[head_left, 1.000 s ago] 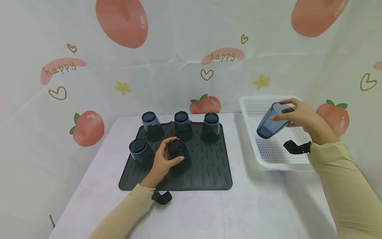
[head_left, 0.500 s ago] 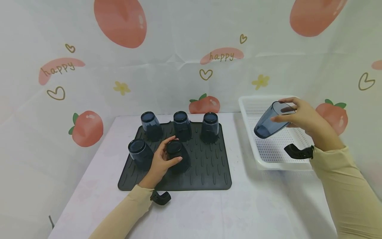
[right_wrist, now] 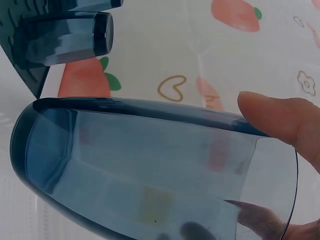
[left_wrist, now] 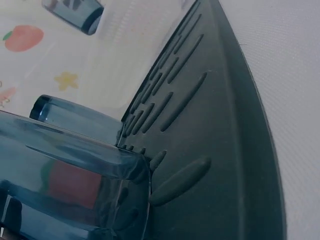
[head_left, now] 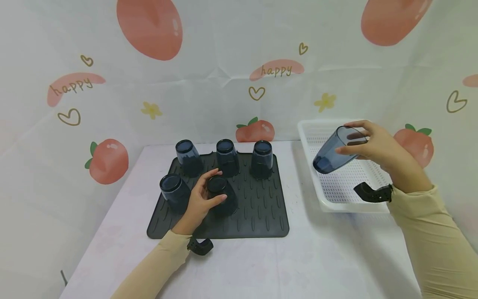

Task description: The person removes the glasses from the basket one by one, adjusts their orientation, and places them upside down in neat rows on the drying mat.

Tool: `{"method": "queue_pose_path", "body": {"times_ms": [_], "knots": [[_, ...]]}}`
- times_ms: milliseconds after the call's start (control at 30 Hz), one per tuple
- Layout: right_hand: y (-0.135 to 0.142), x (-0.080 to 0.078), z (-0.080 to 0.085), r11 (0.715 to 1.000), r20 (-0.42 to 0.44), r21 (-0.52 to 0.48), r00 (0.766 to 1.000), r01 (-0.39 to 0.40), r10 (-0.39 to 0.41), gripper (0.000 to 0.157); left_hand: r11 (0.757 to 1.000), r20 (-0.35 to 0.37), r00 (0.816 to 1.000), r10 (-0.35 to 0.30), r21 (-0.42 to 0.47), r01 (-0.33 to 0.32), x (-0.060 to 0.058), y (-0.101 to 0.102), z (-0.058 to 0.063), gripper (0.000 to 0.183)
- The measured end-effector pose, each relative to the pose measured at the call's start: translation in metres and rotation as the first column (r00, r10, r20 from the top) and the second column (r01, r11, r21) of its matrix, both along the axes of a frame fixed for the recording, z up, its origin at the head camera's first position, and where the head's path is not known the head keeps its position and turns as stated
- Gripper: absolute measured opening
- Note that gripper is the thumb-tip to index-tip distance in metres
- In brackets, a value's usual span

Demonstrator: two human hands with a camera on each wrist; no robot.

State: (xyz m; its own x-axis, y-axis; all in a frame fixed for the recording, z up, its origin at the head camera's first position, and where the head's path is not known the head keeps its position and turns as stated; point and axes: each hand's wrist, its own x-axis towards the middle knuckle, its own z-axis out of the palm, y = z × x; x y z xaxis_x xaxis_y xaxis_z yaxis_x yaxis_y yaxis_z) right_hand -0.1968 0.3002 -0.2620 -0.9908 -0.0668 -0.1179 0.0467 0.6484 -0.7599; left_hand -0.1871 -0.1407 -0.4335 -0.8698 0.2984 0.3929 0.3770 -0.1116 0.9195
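In the head view my right hand holds a blue glass near its rim, over the white basket's left side. The glass is tilted, base down to the left; the right wrist view shows my thumb along its side. My left hand has thumb and fingers around another dark blue glass, which stands upside down on the black ridged drying mat. That glass fills the lower left of the left wrist view.
More upside-down glasses stand on the mat: one front left, and back left, back middle and back right ones. The white perforated basket is at the right. A printed white cloth hangs behind the table.
My right hand has shifted slightly left with its glass, whose base has swung left so it lies more level. My left hand stays around its glass; the whole head view has drifted a little.
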Motion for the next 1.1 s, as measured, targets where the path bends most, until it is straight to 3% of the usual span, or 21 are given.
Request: {"method": "queue_pose_path", "body": {"times_ms": [367, 767, 933, 1100], "knots": [[-0.012, 0.004, 0.000, 1.000, -0.027, -0.024, 1.000, -0.008, 0.007, 0.083, 0.999, -0.038, 0.998, 0.052, -0.010, -0.053, -0.003, -0.005, 0.005, 0.074], [-0.022, 0.017, 0.000, 1.000, -0.082, 0.005, 0.997, -0.016, 0.016, 0.077, 0.993, -0.224, 0.967, 0.119, 0.018, -0.118, -0.001, -0.004, 0.030, 0.067], [-0.027, 0.021, -0.005, 0.999, -0.109, -0.021, 0.994, -0.025, 0.023, 0.075, 0.991, -0.252, 0.958, 0.134, 0.054, -0.125, 0.001, -0.001, 0.041, 0.064], [-0.033, 0.027, -0.008, 0.997, -0.151, -0.076, 0.988, -0.027, 0.015, 0.070, 0.992, -0.268, 0.957, 0.108, 0.099, -0.084, 0.005, 0.003, 0.051, 0.063]]}}
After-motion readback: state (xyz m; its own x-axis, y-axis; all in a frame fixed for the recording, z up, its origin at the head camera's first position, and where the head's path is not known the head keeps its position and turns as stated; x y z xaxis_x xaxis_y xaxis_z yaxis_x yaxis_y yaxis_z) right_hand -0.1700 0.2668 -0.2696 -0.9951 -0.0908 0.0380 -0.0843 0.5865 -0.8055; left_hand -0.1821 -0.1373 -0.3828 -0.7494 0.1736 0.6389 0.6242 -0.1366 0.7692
